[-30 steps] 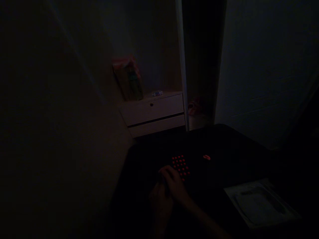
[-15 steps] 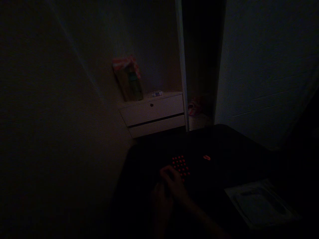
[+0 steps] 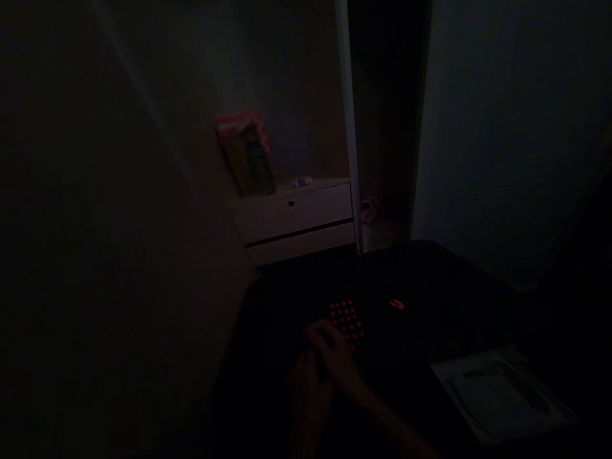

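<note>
The scene is very dark. My left hand [image 3: 310, 382] and my right hand [image 3: 333, 354] are close together over the black table [image 3: 272, 306], fingers bent inward. Whatever lies between them is too dark to make out. Just beyond my right hand, several small red dots [image 3: 348, 319] sit in rows on the table, partly covered by the hand. A small orange-red object [image 3: 396, 305] lies apart from them to the right; its kind is unclear.
A pale flat packet or sheet [image 3: 497, 395] lies at the table's right front. Behind the table stands a white drawer unit [image 3: 296, 220], with a red-topped bag or box [image 3: 246, 153] and a small shiny item [image 3: 302, 182] on it. A pale wall or panel [image 3: 507, 140] rises at right.
Both hands stay together in nearly the same place, with only slight finger movement. The dots and the orange-red object have not moved on the table.
</note>
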Demonstrator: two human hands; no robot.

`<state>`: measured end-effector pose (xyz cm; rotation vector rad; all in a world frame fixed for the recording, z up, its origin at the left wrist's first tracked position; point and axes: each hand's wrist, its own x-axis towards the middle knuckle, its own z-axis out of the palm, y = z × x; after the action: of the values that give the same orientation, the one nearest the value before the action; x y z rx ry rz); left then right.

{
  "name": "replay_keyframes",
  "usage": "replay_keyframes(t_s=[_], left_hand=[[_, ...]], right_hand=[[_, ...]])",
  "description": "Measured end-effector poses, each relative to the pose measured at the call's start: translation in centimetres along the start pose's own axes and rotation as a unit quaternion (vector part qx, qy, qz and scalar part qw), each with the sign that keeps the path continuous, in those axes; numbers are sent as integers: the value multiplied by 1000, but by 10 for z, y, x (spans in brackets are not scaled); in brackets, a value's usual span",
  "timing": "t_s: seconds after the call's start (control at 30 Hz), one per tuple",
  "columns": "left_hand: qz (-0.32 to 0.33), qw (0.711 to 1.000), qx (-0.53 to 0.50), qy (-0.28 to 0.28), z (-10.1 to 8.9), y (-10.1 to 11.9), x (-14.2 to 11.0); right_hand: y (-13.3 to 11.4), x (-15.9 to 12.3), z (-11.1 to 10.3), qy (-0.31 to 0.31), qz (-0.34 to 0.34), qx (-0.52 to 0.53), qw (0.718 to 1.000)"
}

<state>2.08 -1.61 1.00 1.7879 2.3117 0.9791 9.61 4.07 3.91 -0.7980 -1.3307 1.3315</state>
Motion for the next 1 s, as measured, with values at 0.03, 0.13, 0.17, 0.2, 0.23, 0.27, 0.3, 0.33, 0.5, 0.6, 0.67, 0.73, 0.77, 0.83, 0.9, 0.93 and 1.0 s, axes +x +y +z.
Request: replay_keyframes(t_s=[0.03,0.13,0.17,0.2,0.23,0.27,0.3,0.33,0.5,0.6,0.67,0.73,0.77,0.83,0.9,0.93,1.0], left_hand=[[2,1000,6,1,0,0,0],[1,1000,20,-6,0,0,0],[-2,1000,21,-6,0,-1,0],[-1,1000,21,-3,0,-1,0],[3,1000,19,0,0,-2,0],[7,1000,19,5,0,-3,-1],[8,1000,21,10,1,-4,-1],[3,1000,26,14,2,-4,-1],[-23,999,38,13,3,-3,-2],[-51,998,33,-2,1,-2,-2],[-58,998,25,-14,-1,-2,-1],[-57,998,18,-15,-2,-2,0],[-58,998,17,-13,-3,-2,0],[-59,998,18,-8,-3,-1,0],[-60,998,19,-4,-3,-1,0],[-60,998,20,-2,-3,-1,1],[-60,998,23,3,-2,-1,1]], right_hand=[[0,0,0,0,0,2,1000],[-1,0,0,-1,-2,2,1000],[-2,0,0,0,-2,1,1000],[-3,0,0,1,-2,1,1000],[-4,-1,0,0,0,3,1000],[-5,-1,0,-1,2,7,1000],[-5,-1,0,-2,3,12,1000],[-5,-1,-1,-4,4,18,1000],[-3,-1,0,-9,18,31,999],[-2,0,0,-5,18,32,999],[-1,1,0,-2,14,29,999],[-1,1,0,-1,10,27,1000],[-1,1,0,0,10,27,1000],[-1,0,0,5,13,27,1000],[-2,0,0,12,13,32,999],[-2,0,0,12,13,34,999],[-2,0,0,12,9,37,999]])
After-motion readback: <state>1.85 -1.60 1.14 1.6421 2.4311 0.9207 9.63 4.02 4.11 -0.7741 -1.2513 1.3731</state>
